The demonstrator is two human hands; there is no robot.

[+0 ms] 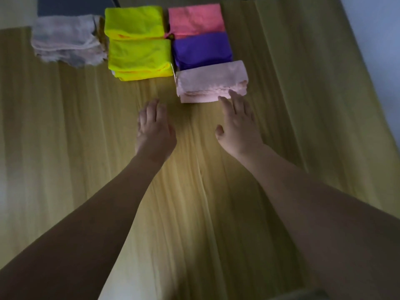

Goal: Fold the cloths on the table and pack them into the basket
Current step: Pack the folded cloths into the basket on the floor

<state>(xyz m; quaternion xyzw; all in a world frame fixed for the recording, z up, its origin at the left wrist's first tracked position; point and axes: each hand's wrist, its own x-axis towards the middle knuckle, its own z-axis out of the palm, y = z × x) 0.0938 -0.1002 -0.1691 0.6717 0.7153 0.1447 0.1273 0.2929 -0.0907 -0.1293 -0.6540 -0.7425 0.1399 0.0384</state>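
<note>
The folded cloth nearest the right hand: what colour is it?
Pale pink. The folded cloth shows best in the head view, the only one, beside the right hand.

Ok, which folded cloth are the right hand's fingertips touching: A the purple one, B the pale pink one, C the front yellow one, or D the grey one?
B: the right hand reaches the near edge of the pale pink cloth, while the other cloths lie untouched.
</note>
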